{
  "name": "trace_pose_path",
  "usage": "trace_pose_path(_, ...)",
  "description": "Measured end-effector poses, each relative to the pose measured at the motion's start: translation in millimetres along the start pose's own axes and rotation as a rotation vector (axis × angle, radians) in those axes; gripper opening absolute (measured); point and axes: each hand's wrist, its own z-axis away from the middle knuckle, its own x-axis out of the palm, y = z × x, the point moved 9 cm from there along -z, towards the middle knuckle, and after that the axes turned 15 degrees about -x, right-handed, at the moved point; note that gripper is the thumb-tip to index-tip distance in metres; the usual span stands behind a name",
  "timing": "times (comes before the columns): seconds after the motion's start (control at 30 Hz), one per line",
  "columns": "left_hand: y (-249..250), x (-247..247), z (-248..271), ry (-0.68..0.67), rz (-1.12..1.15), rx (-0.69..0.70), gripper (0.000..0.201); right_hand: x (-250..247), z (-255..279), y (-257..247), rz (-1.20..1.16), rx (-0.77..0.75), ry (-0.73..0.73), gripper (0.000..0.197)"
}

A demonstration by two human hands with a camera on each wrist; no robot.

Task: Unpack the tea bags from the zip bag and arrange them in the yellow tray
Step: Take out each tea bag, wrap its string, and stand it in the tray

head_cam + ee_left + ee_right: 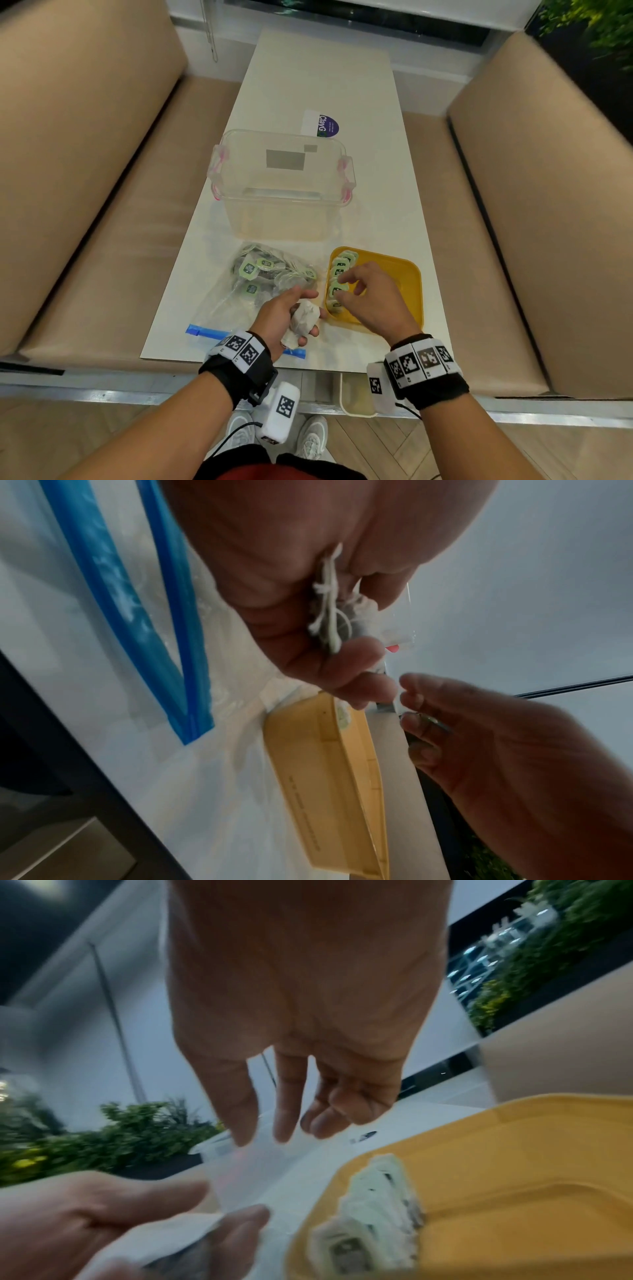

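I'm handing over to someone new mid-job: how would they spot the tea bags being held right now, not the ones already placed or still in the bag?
On the white table, find the yellow tray at the near right and the zip bag to its left. Between them the left hand grips a small bunch of tea bags. These alone are off the table, crumpled white, no green tags showing.

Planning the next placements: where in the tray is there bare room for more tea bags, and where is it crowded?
The yellow tray is bare across its middle and right, between the row of tea bags along its left wall and the right rim. The left edge is crowded: the row, the right hand over it, the left hand with tea bags beside.
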Motion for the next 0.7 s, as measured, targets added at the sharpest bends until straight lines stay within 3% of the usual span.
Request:
trace_pose_path(0.2,8.2,12.1,8.7,-0.039,-0.046,0.040,0.046,41.6,-1.5,-21.6,0.020,-0.023,-0.261,0.031)
trace_pose_path(0.4,5.5,9.4,4.5,-0.049,-0.040,0.026,0.045,35.2,-8.2,-28.0,-0.065,-0.072,-0.175,0.007)
trace_pose_path(0.7,6.6,2.6,-0.9,-0.023,-0.046,0.049,0.022,12.0,-9.2,-19.9,-0.155,-0.076,-0.037,0.024)
